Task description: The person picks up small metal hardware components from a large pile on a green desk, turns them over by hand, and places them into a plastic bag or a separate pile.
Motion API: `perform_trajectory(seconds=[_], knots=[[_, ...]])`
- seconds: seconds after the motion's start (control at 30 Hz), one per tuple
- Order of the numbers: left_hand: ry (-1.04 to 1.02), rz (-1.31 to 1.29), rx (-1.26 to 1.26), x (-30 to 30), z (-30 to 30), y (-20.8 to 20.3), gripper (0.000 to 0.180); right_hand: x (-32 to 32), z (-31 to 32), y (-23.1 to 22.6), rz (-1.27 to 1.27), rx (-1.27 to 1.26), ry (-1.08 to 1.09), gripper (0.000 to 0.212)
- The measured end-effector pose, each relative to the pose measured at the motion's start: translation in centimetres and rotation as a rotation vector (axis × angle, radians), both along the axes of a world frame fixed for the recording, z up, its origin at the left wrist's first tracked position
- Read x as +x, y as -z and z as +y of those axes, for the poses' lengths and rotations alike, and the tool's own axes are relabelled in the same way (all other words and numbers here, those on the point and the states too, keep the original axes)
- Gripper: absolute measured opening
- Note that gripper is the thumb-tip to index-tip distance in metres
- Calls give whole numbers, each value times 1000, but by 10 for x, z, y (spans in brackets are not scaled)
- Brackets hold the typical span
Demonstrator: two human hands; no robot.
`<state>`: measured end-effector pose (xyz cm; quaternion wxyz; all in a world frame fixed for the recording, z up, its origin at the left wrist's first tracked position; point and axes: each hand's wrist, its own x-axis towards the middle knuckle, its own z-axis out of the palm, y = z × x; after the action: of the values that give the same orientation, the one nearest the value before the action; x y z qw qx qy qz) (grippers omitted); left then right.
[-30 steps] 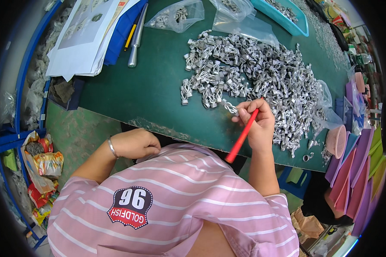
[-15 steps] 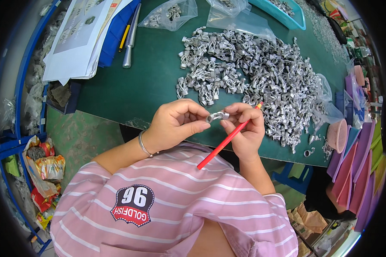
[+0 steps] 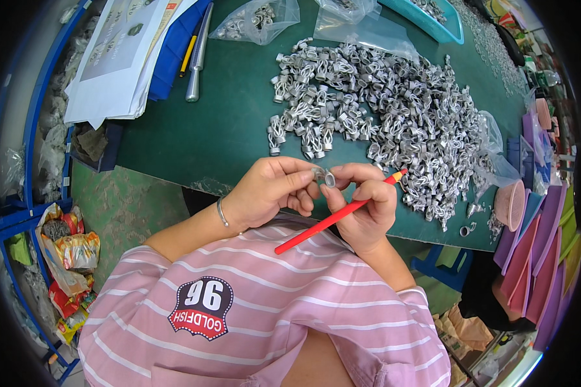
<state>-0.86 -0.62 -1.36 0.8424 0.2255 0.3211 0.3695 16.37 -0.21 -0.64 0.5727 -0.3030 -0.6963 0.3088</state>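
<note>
Pinched between left grip (image 3: 274, 186) and right grip (image 3: 366, 201): a metal piece (image 3: 330, 179) (probably light, stiff, slick), best held by its ends.

Heaped metal parts (image 3: 426, 113), a green worktable (image 3: 219, 132) and blue shelving (image 3: 19, 222) show a workshop.

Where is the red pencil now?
Head view, right of centre: the red pencil slants through the right hand, its lower end over the striped shirt.
</note>
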Motion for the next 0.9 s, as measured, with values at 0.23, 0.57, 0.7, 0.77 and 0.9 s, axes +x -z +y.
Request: perform_trajectory(seconds=[0.23, 0.57, 0.7, 0.77, 0.9], knots=[[-76, -58, -96, -7, 6, 1, 15, 6, 24, 14, -384, -135, 276, 27], [-163, 185, 35, -6, 4, 3, 12, 10, 32, 23, -352, -323, 212, 21], [-112, 193, -21, -3, 8, -3, 19, 11, 18, 18, -98, -357, 74, 23], [-52, 161, -11, -3, 9, 2, 20, 10, 15, 12, -153, -180, 46, 24], [-73, 345, 160, -4, 8, -2, 17, 10, 11, 14, 62, -363, -65, 24]])
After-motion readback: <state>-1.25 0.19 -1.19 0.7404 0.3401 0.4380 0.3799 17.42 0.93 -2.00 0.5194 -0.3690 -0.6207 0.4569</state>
